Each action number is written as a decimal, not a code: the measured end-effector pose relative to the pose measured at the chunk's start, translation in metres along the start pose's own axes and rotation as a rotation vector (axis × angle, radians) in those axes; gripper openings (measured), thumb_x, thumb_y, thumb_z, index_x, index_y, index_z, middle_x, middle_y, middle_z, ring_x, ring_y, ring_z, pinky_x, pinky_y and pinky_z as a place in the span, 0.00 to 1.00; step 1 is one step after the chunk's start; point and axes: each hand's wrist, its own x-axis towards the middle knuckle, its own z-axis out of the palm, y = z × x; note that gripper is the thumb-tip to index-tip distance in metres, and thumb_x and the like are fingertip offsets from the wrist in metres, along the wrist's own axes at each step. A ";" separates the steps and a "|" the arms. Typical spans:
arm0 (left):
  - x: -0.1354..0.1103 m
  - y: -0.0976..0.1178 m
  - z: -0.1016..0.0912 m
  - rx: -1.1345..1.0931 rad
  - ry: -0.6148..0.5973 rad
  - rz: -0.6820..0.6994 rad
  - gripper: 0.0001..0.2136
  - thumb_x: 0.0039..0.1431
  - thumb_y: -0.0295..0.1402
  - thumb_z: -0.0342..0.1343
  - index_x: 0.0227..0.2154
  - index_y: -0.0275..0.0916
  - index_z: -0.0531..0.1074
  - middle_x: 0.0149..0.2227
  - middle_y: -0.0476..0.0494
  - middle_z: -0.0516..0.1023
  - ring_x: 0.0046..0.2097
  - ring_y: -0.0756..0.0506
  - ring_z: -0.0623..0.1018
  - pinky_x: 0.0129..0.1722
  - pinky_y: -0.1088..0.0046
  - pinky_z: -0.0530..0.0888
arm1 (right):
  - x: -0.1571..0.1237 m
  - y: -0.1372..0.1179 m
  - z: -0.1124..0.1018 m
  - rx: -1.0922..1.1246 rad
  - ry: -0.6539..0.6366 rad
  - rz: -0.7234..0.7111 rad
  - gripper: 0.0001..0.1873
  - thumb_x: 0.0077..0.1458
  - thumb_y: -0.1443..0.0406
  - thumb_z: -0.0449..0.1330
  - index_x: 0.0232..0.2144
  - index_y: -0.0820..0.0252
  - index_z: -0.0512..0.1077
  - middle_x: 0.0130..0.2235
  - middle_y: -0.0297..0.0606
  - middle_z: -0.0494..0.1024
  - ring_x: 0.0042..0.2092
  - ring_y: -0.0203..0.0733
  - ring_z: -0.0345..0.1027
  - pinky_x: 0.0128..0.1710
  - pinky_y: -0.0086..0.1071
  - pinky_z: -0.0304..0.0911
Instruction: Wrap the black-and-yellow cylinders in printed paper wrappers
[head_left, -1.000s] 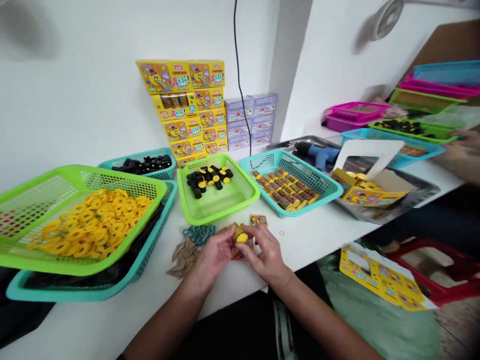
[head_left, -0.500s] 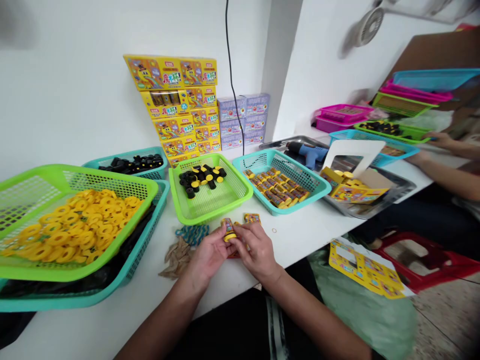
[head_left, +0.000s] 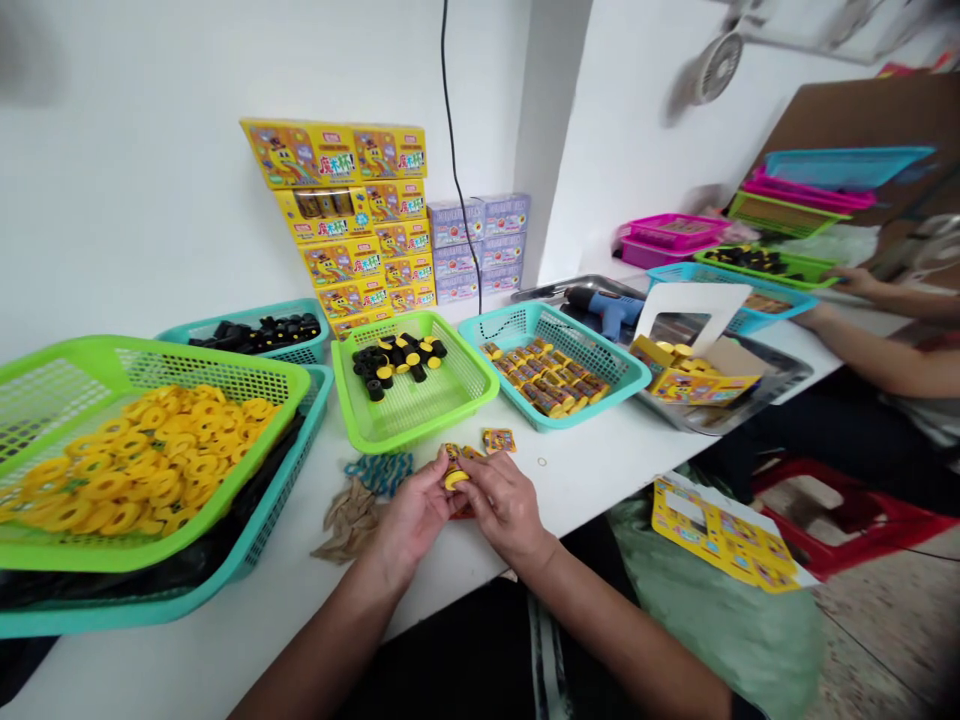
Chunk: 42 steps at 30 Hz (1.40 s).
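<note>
Over the front of the table, my left hand (head_left: pixel 415 512) grips a small cylindrical cup (head_left: pixel 454 479) with a printed wrapper and a yellow rim. The fingers of my right hand (head_left: pixel 508 500) are closed on the same cup from the other side and partly hide it. Just beyond my hands lies a printed label piece (head_left: pixel 499 440). Something reddish shows under my fingers, mostly covered. A green basket (head_left: pixel 420 437) with black and yellow cylinders stands behind, beside a turquoise basket (head_left: pixel 559 420) holding wrapped cups in rows.
At left, a green basket (head_left: pixel 161 553) of yellow rings rests on a turquoise one. Crumpled cloth (head_left: pixel 347 520) lies beside my left hand. Yellow boxes (head_left: pixel 337 265) are stacked at the wall. A heat gun (head_left: pixel 607 308) and an open carton (head_left: pixel 701 385) are right, near a co-worker's arms (head_left: pixel 870 345).
My fingers have shifted slightly around the cup, and the right fingers now cover more of its wrapper. The whole view has moved a little.
</note>
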 end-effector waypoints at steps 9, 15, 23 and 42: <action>0.000 0.002 0.000 0.022 -0.012 -0.045 0.04 0.59 0.29 0.58 0.34 0.33 0.76 0.32 0.43 0.78 0.31 0.50 0.76 0.32 0.74 0.74 | -0.003 0.003 -0.008 -0.108 -0.053 -0.066 0.14 0.61 0.69 0.57 0.50 0.59 0.72 0.37 0.44 0.77 0.38 0.45 0.69 0.38 0.40 0.66; -0.002 0.001 -0.001 0.042 -0.058 0.025 0.05 0.56 0.30 0.61 0.33 0.33 0.76 0.34 0.42 0.79 0.32 0.50 0.76 0.32 0.74 0.74 | -0.002 -0.004 -0.003 -0.027 -0.031 -0.014 0.15 0.62 0.66 0.56 0.51 0.57 0.70 0.38 0.43 0.76 0.39 0.45 0.69 0.40 0.41 0.68; -0.003 -0.004 0.002 0.011 -0.043 0.011 0.05 0.59 0.30 0.60 0.33 0.33 0.76 0.34 0.42 0.79 0.32 0.50 0.77 0.34 0.75 0.75 | -0.007 -0.003 0.003 0.061 0.083 0.031 0.16 0.61 0.67 0.58 0.51 0.56 0.71 0.39 0.42 0.78 0.40 0.44 0.71 0.42 0.41 0.69; -0.001 0.000 0.000 -0.003 -0.101 -0.044 0.07 0.62 0.28 0.54 0.37 0.32 0.77 0.37 0.40 0.79 0.34 0.49 0.76 0.34 0.73 0.74 | -0.005 0.001 -0.003 -0.097 -0.011 -0.042 0.18 0.63 0.64 0.56 0.54 0.62 0.68 0.39 0.46 0.76 0.40 0.47 0.69 0.39 0.41 0.68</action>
